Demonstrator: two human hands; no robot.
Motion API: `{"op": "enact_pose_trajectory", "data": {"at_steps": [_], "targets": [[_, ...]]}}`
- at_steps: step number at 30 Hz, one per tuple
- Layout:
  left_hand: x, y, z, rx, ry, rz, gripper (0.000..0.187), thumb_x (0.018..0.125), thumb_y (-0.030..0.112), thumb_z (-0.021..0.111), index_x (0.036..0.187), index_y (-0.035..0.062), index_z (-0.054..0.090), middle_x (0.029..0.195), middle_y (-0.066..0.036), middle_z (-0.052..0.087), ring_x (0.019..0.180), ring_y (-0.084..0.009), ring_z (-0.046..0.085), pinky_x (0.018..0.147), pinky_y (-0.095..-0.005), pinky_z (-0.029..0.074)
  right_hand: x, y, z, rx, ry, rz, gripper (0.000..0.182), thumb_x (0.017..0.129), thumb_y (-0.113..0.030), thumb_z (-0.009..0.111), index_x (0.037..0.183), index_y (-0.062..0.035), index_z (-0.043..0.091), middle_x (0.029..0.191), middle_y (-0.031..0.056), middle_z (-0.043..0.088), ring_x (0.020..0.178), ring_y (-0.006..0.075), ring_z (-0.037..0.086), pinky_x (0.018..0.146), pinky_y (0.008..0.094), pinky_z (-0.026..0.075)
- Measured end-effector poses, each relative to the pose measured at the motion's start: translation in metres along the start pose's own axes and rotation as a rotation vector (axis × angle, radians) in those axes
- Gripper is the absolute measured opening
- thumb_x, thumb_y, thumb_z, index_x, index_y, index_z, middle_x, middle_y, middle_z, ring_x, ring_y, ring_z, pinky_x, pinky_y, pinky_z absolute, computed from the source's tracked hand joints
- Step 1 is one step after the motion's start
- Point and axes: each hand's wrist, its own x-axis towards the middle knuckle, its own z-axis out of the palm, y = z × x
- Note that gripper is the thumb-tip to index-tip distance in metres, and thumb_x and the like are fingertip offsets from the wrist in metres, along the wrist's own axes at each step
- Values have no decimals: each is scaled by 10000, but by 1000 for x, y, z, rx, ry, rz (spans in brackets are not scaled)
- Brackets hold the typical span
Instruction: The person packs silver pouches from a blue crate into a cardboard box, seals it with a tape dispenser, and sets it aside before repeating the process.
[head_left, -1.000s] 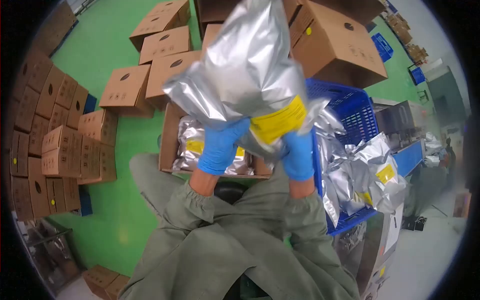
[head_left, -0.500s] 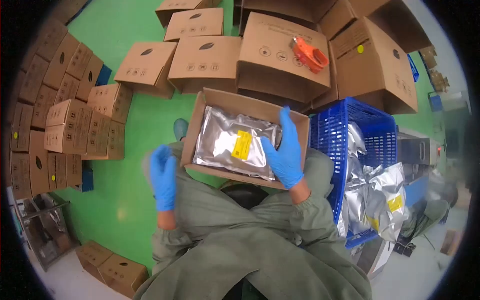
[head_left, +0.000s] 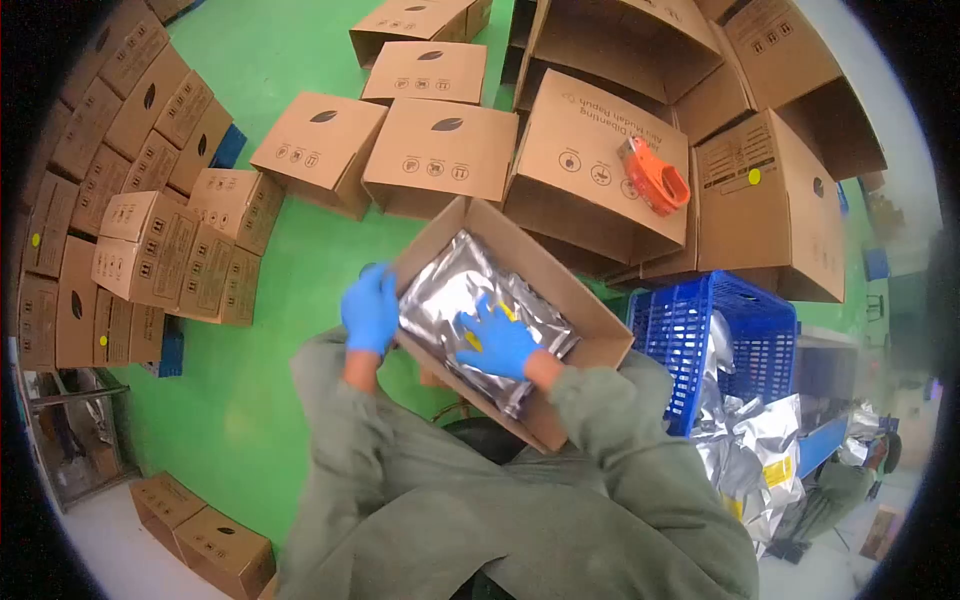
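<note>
Open cardboard box point(head_left: 560, 290) sits tilted on the person's lap, flaps up. Silver foil pouch point(head_left: 455, 290) lies flat inside it, yellow label mostly covered. Right hand point(head_left: 497, 340), blue glove, rests palm-down on the pouch with fingers spread; grip wide, holding nothing. Left hand point(head_left: 371, 308), also gloved, is on the box's left outer wall at the corner, fingers curled against the cardboard; grip narrow, on the box edge. Just right of the box: blue plastic crate point(head_left: 745, 330) with more foil pouches point(head_left: 750, 450) spilling out below it. Behind the box: closed carton with an orange tape dispenser point(head_left: 655, 177) on top. Left of the box, across the green floor point(head_left: 290, 280): stacks of small closed cartons point(head_left: 150, 240).
</note>
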Motion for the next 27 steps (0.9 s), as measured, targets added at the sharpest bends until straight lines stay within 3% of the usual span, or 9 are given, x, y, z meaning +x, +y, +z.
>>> {"op": "enact_pose_trajectory", "data": {"at_steps": [1, 4, 6, 9, 11, 14, 17, 23, 27], "targets": [[20, 7, 1, 66, -40, 69, 254, 912, 277, 534, 1022, 86, 661, 972, -192, 671, 886, -397, 636, 773, -469, 501, -9, 5, -15, 174, -267, 35, 643, 863, -529, 540, 1398, -181, 457, 1390, 186, 471, 1273, 366, 465, 1026, 638, 319], [80, 23, 9, 244, -93, 249, 233, 900, 270, 527, 983, 83, 640, 951, -186, 674, 830, -416, 637, 737, -480, 511, -102, 1, -33, 23, -110, -111, 560, 881, -523, 524, 1286, -138, 562, 1144, 153, 620, 1069, 311, 607, 948, 565, 403], [128, 32, 34, 342, -104, 313, 185, 884, 225, 533, 940, 83, 637, 953, -177, 678, 803, -402, 653, 729, -480, 520, -141, 21, -9, -231, 343, -254, 485, 863, -541, 545, 1099, -132, 657, 998, 129, 631, 938, 289, 633, 810, 506, 439], [127, 83, 57, 424, -47, 426, 258, 877, 274, 574, 1072, 109, 609, 1041, -171, 662, 895, -366, 657, 751, -485, 516, -117, 28, 0, -242, 189, -200, 457, 830, -563, 573, 958, -136, 677, 886, 94, 630, 804, 259, 628, 725, 453, 422], [121, 103, 65, 452, -326, 222, 336, 864, 272, 601, 1158, 111, 567, 1126, -161, 640, 971, -349, 645, 820, -489, 501, -74, 29, 2, -214, 385, -363, 424, 798, -554, 615, 835, -133, 648, 792, 55, 633, 748, 238, 631, 675, 410, 437], [86, 97, 32, 355, -558, 340, 876, 742, 438, 741, 1383, -35, 378, 1366, -255, 473, 1270, -359, 473, 1065, -473, 370, 24, 49, 33, 153, 333, -149, 326, 889, -411, 566, 878, -89, 613, 871, 140, 624, 786, 350, 621, 733, 451, 494], [25, 58, 92, 556, -618, 418, 1337, 467, 497, 902, 1456, -51, 189, 1491, -278, 261, 1371, -432, 300, 1056, -534, 380, 73, 64, 55, 357, 621, -36, 222, 945, -225, 459, 870, -66, 594, 896, 176, 594, 900, 342, 595, 788, 438, 482], [-14, 106, 144, 1041, -648, 76, 1563, 389, 619, 891, 1522, 17, -3, 1570, -270, 26, 1441, -472, 65, 1068, -563, 328, 55, 79, 34, 680, 803, -66, 205, 936, -148, 467, 937, -37, 639, 902, 150, 619, 874, 330, 595, 803, 403, 471], [-15, 108, 123, 1027, -699, 69, 1591, 351, 651, 884, 1518, 9, 14, 1567, -276, 8, 1437, -482, 53, 1070, -568, 326, -8, 90, -95, 594, 1106, -130, 193, 908, -89, 485, 998, -30, 645, 1002, 156, 641, 957, 323, 606, 873, 398, 474]]}}
